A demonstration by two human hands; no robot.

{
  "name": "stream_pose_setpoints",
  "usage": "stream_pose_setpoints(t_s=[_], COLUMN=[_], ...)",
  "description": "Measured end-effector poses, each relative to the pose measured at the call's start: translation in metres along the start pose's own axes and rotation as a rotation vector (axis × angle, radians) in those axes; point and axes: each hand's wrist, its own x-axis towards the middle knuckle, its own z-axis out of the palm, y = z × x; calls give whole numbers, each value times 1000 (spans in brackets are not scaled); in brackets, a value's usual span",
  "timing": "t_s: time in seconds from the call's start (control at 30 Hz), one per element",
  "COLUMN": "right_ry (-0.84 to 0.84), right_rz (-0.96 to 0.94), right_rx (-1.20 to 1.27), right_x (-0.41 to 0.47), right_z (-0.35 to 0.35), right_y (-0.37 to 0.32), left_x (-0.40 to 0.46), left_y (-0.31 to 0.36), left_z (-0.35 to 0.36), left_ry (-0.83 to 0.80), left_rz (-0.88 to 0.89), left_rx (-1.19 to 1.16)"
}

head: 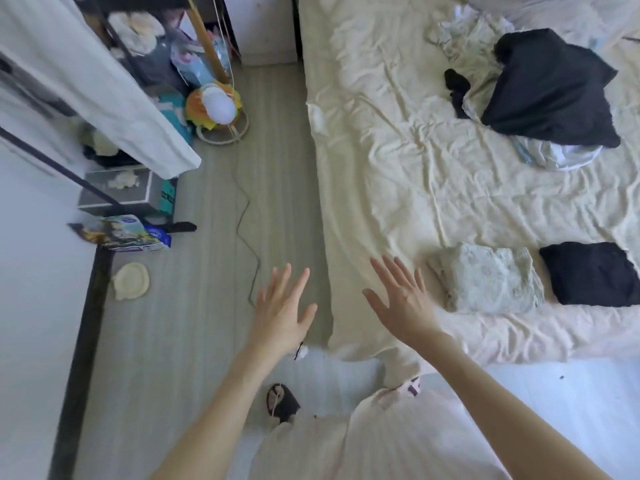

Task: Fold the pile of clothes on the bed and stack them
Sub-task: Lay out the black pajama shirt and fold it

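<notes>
A bed with a wrinkled cream sheet fills the right side. At its far right lies a loose pile of clothes, a black garment on top of pale patterned and light blue pieces. Near the front edge sit a folded pale floral garment and, to its right, a folded black garment. My left hand hovers over the floor beside the bed, fingers spread, holding nothing. My right hand is over the bed's front corner, fingers apart, just left of the folded floral garment.
A grey plank floor runs along the bed's left side, with a thin cable across it. At the left are a white curtain, cluttered shelves, a box, a round lamp base and a black slipper.
</notes>
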Motion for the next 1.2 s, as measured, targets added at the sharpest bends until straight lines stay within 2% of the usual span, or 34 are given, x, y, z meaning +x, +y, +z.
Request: stream_pose_setpoints(t_s=[0.17,0.33,0.53,0.87,1.2], right_ry=[26,80,155,219,161], right_rz=[-24,-37,-9,16,110], right_rx=[71,86,62,5,-34], right_x=[-2,15,60,214,334], right_z=[26,22,1,-81,-134], right_y=[-82,-111,-111,-92,-83], left_x=[-23,-10,39,195,315], left_y=[-81,-101,-97,-58,-46], left_z=[-51,-75,-103,-175,-237], left_ry=[46,67,42,94,103], left_rz=[-55,-21,74,145,178], left_rx=[15,-32,19,73,25])
